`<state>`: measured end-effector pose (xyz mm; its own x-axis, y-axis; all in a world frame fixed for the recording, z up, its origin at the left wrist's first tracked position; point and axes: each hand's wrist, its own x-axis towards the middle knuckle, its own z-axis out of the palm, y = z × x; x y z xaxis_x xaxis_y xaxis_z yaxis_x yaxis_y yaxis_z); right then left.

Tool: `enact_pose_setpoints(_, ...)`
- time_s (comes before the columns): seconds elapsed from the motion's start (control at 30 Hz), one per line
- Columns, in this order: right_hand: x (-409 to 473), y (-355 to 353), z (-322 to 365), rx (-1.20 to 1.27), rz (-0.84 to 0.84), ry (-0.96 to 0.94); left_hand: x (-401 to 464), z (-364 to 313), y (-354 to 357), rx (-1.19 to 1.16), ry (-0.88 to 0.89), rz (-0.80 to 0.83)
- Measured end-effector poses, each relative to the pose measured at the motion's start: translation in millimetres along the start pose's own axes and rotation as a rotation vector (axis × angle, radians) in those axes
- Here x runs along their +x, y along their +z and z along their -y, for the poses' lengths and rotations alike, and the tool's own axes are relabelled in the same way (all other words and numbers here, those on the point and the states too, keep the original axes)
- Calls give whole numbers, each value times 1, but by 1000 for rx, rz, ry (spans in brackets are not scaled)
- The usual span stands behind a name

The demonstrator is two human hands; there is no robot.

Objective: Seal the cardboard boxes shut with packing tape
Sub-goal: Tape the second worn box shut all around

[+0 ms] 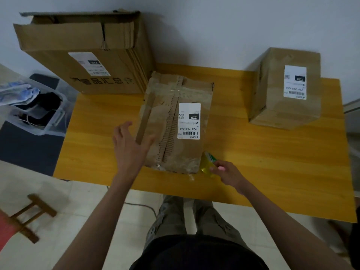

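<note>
- Three cardboard boxes on the yellow surface [272,152], and the middle box [175,123] lies flat right in front of the person
- Middle box has torn, corrugated strips running down its top, clear tape across the far end and a white label [189,120] on its right half
- Left hand [130,147] is above the surface at the box's near-left corner, fingers straight and spread, thumb just by the cardboard; whether it touches I cannot tell
- Right hand [227,173] sits by the box's near-right corner, its grip pinching a yellow-green tape piece [207,163] that lies just beside the box
- Large box [87,55] stands at the far left against the wall, top flaps loose and open, label on its front
- Upright box [286,88] stands far right, well apart from the middle one, label facing us
- Off the surface to the left, a clear plastic bin [39,114] holds dark and pale cloth
- Wooden stool [31,217] on the floor, lower left
</note>
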<state>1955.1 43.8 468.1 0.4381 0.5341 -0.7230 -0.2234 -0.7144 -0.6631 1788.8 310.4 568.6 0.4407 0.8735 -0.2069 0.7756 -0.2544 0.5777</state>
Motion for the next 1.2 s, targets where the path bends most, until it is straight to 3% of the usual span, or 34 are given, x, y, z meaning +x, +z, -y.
enact_pose_setpoints(0.1, -2, 0, 1, 66, 19, 18, 43, 37, 5, -144, -335, 274)
enact_pose_setpoints(0.17, -4, -1, 5, 80, 29, 12, 49, 55, 14, -266, -465, 424)
enact_pose_setpoints(0.47, -24, -26, 40, 47, 107, -115, 54, 69, 30, -271, -348, 476)
enact_pose_setpoints(0.83, -100, -96, 157, -79, 172, -288, 62, 47, 81, -592, -365, 811)
enact_pose_setpoints(1.03, -96, -71, 234, -324, 190, -334, 65, 46, 98, -642, -323, 694)
enact_pose_setpoints(1.13, -89, -52, 259, -393, 160, -368, 63, 51, 107, -523, -322, 488)
enact_pose_setpoints(1.2, -82, -40, 271, -395, 135, -355, 61, 50, 103, -428, -207, 338)
